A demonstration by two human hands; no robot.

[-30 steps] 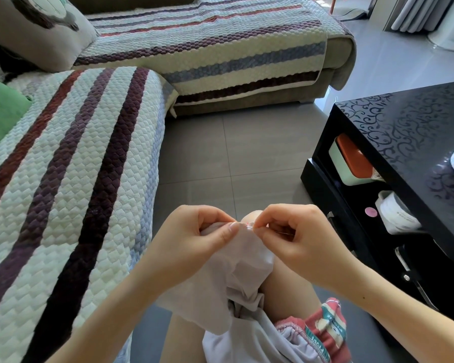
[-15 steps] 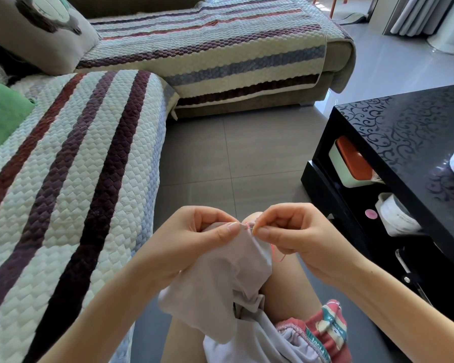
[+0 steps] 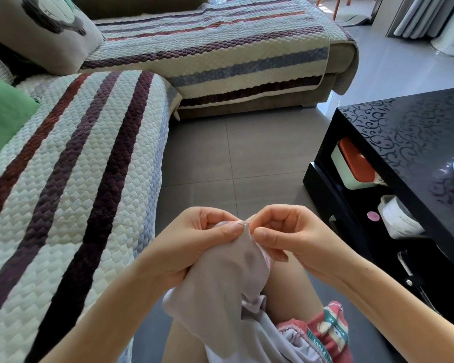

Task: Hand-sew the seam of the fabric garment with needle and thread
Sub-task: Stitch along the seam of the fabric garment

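Observation:
A pale lilac-grey garment (image 3: 228, 284) hangs over my knee and lap. My left hand (image 3: 197, 239) pinches its top edge between thumb and fingers. Right beside it, my right hand (image 3: 286, 234) pinches a thin needle (image 3: 243, 224) at that same edge, fingers curled. A short run of red thread (image 3: 268, 259) trails down the seam below my right thumb. Most of the needle is hidden by the fingers.
A quilted striped sofa (image 3: 63, 192) runs along the left and back, with a green cushion (image 3: 3, 113). A black coffee table (image 3: 417, 153) stands at right, its lower shelf holding a box with an orange lid (image 3: 354, 163). Grey tiled floor (image 3: 233, 153) lies between.
My right hand has shifted slightly toward the left hand at the fabric edge. The left hand keeps its pinch on the garment.

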